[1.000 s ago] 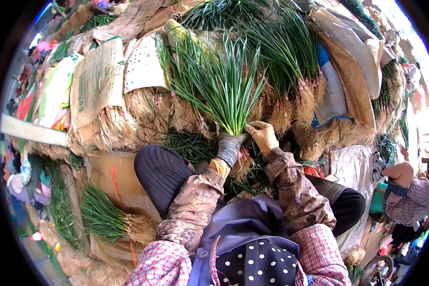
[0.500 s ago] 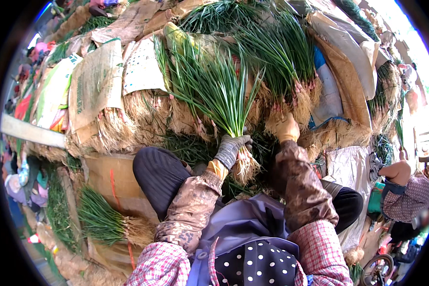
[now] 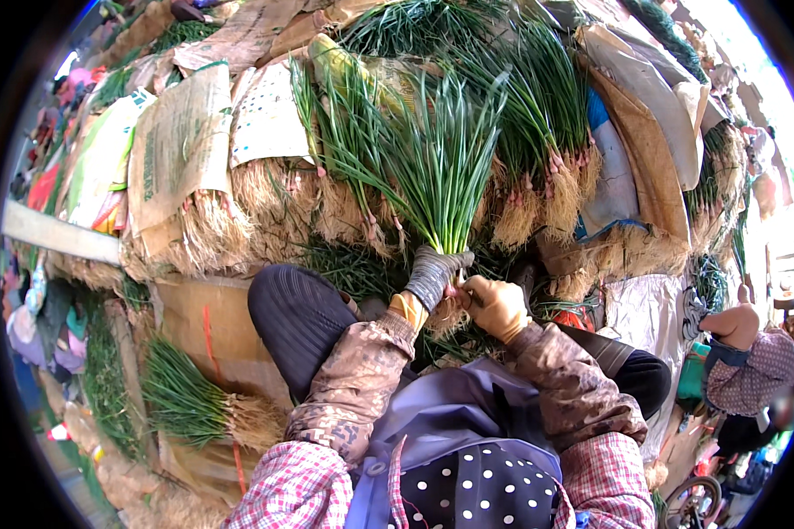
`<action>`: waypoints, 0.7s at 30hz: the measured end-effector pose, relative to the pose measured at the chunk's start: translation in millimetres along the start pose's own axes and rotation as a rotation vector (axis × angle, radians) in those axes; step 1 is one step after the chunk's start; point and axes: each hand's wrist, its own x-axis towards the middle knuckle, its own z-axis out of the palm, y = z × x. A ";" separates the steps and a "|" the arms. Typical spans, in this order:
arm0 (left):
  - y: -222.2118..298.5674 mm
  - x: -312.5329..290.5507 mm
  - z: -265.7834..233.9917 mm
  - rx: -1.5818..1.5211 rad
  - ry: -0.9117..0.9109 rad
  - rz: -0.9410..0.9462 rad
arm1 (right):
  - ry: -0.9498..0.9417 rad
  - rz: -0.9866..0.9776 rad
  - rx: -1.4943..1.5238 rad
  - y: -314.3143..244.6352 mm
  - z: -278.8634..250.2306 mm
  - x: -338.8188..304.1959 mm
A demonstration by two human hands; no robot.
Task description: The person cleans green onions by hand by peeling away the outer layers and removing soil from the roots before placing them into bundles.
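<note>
My left hand [image 3: 436, 275], in a grey glove with a yellow cuff, is closed around a bunch of spring onions [image 3: 445, 189]. The long green leaves fan upward and away from me; the pinkish bulbs and pale roots [image 3: 450, 319] hang below the fist. At the root end, my right hand [image 3: 496, 305], in a tan glove, has thumb and fingers pinched together beside the bulbs. What lies between those fingertips is too small to make out. Just beyond, loose spring onions [image 3: 538, 115] lie on the pile with their roots toward me.
Sacking [image 3: 181, 132] covers more root-ended bundles along the pile. Another spring onion bunch [image 3: 185, 397] lies on brown sheeting left of my knee. Cut green leaves [image 3: 362, 269] are strewn between my legs. A person [image 3: 754, 361] sits at the far right, near a wheel [image 3: 692, 502].
My right hand has come back from the roots on the pile to the root end of the held bunch. My left hand keeps its hold, and the leaves have swung slightly right.
</note>
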 end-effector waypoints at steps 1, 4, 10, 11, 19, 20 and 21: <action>7.0 -5.8 0.8 0.021 -0.035 -0.023 | 0.059 0.129 0.277 3.6 0.1 4.0; 17.2 -16.1 1.2 -0.025 -0.135 -0.001 | 0.019 0.664 0.731 21.8 -10.1 29.3; 2.1 0.0 -6.0 -0.037 -0.177 0.043 | 0.200 0.883 1.380 34.8 24.5 61.5; 4.5 -4.2 -0.7 -0.166 -0.131 0.119 | 0.249 0.918 1.389 30.5 28.6 62.8; -18.8 11.5 9.3 0.308 0.259 -0.001 | 0.286 1.072 0.906 56.4 86.1 61.9; -19.0 11.1 12.4 0.444 0.288 0.059 | 0.307 0.985 0.734 74.9 100.5 57.7; -21.2 10.9 8.2 0.495 0.305 0.095 | 0.285 0.977 0.621 76.0 101.7 55.9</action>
